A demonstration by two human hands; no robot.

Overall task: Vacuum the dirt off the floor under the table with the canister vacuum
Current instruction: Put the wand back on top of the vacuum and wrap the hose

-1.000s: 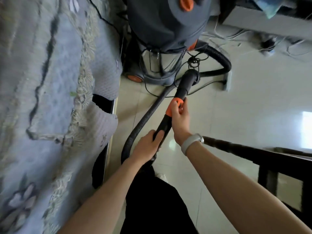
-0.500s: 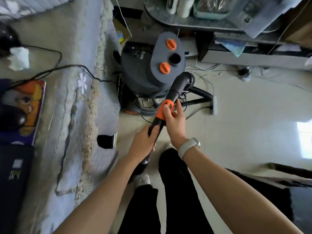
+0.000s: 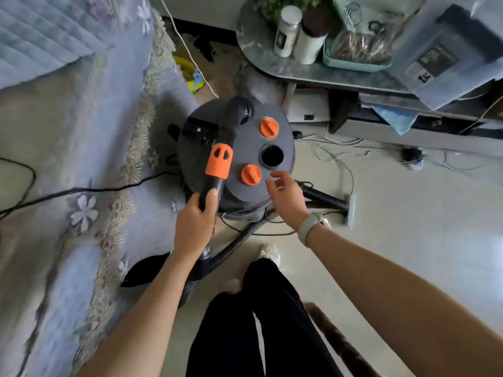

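A flowered bedspread lay left of the canister vacuum, with a black cord trailing across it toward the canister. The left hand gripped the black hose handle, fingers curled round it below its orange collar, which stood over the left side of the canister's lid. The canister vacuum stood on the pale floor just ahead of the person's dark trouser legs. On its grey lid sat two orange knobs and an open round port between them. The right hand, a pale wristband on its wrist, hovered over the lid's near right edge, fingers loosely spread and holding nothing. The ribbed hose ran out right of the canister. Beyond it stood a tabletop carrying bottles.
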